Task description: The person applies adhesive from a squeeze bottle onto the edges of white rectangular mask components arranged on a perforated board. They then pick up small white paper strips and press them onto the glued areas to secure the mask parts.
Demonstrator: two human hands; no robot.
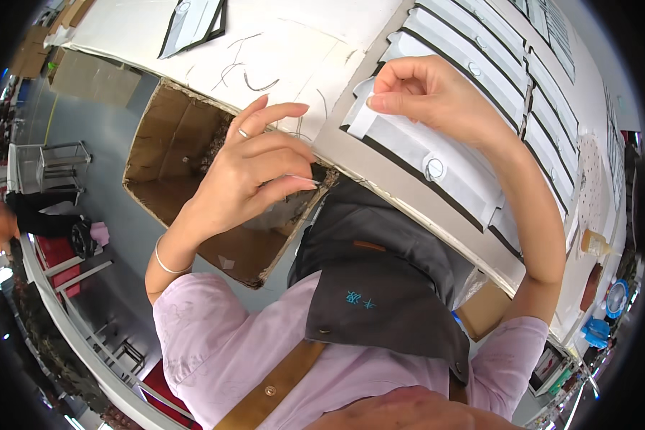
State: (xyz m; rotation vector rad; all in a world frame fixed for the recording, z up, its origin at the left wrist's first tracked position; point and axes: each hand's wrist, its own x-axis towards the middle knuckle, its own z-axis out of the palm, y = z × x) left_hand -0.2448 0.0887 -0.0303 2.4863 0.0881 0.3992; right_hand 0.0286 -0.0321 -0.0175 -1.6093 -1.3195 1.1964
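My left hand (256,161) is raised over an open cardboard box (172,143), a ring on one finger. Its thumb and forefinger pinch a thin, pale sliver (301,178); the other fingers are loosely curled. My right hand (433,97) hangs over the nearest white panel (401,147), thumb and forefinger pressed together near the panel's left end. Whatever lies between those fingertips is too small to make out. This panel has a black edge and a round disc (434,168) with a dark loop on it.
Several similar panels (444,54) lie in overlapping rows on the table. More flat pieces (193,25) are at the far left of the tabletop, with loose dark threads (254,79) nearby. A metal-framed stool (64,158) stands on the floor to the left, and another person (21,218) is beyond.
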